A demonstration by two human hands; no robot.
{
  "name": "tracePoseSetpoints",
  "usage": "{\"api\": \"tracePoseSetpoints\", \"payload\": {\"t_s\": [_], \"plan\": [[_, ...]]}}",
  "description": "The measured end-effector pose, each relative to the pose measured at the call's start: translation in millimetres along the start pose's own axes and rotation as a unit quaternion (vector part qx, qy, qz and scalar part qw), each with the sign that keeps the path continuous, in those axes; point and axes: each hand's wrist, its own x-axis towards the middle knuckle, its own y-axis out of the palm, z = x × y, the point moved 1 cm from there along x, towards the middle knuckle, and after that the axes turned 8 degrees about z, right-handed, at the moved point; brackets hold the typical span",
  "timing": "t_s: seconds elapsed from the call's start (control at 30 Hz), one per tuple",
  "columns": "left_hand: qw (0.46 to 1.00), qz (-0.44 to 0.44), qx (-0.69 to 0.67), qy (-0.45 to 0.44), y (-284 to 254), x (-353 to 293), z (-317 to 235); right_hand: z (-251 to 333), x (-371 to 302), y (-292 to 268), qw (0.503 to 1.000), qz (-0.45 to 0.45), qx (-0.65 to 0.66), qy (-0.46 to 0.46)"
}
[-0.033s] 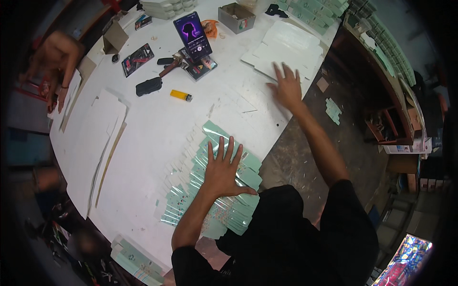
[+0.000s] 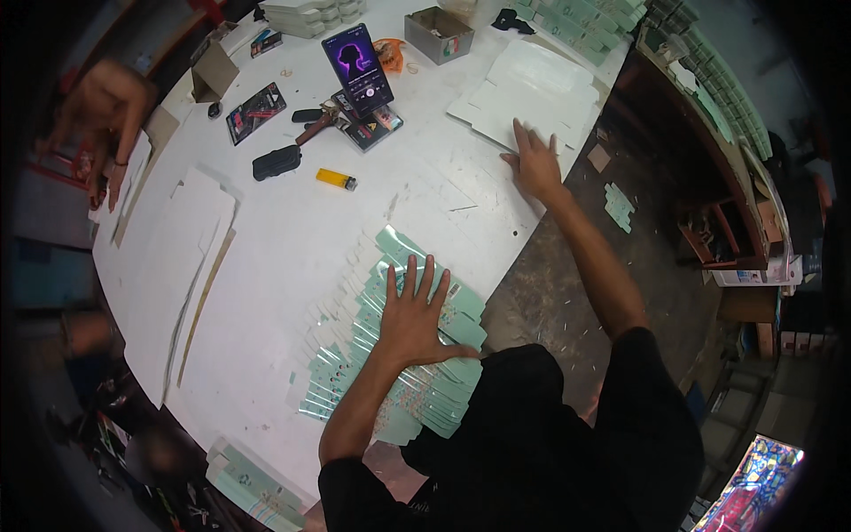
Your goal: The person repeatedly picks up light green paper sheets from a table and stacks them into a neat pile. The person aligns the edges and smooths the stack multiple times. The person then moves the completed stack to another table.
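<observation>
My left hand (image 2: 414, 315) lies flat with spread fingers on a fanned-out spread of glossy mint-green flat cartons (image 2: 448, 403) at the near edge of the table. Their white edges overlap in rows towards the left. Farther right, my right hand (image 2: 536, 167) has its fingers stretched out and holds nothing. Its fingertips are at the near edge of a pile of white flat cardboard sheets (image 2: 523, 89); whether they touch it I cannot tell.
On the white table (image 2: 266, 301) are a yellow lighter (image 2: 336, 179), a black pouch (image 2: 277, 161), a propped phone (image 2: 357, 71) and a grey box (image 2: 440, 35). Larger white sheets (image 2: 177, 257) lie left. Another person's arm (image 2: 124, 115) rests at the far left. Green cartons (image 2: 253, 488) sit lower left.
My right hand has shifted slightly, with its fingers closer together than before. The left hand and the green cartons stay where they were.
</observation>
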Motion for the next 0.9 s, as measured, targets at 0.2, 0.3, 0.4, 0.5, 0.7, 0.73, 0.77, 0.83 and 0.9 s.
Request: {"api": "tracePoseSetpoints", "payload": {"t_s": [0.2,0.3,0.4,0.5,0.7,0.73,0.77,0.83,0.9], "plan": [[0.992,-0.113,-0.036,-0.033,20,5,8,47,-16,-2,0.994,-0.054,-0.019,-0.092],[0.988,-0.152,-0.034,-0.016,16,7,7,55,-16,-12,0.986,-0.03,-0.163,-0.028],[0.987,-0.146,-0.061,-0.022,15,7,8,34,-4,3,0.99,-0.073,-0.115,-0.032],[0.991,-0.11,-0.063,-0.037,12,9,11,41,-10,0,0.994,-0.086,-0.051,-0.044],[0.99,-0.119,-0.067,-0.023,18,10,13,77,-28,-11,0.996,0.007,0.09,-0.015],[0.992,-0.108,-0.06,-0.024,18,10,14,77,-27,-11,0.999,-0.019,0.006,-0.028],[0.994,-0.097,-0.053,-0.024,16,10,14,77,-25,-9,0.995,-0.045,-0.079,-0.039],[0.995,-0.078,-0.051,-0.026,17,10,14,74,-20,0,0.984,-0.066,-0.151,-0.062],[0.995,-0.066,-0.06,-0.033,16,12,15,82,-12,4,0.986,-0.061,-0.128,-0.088]]}}
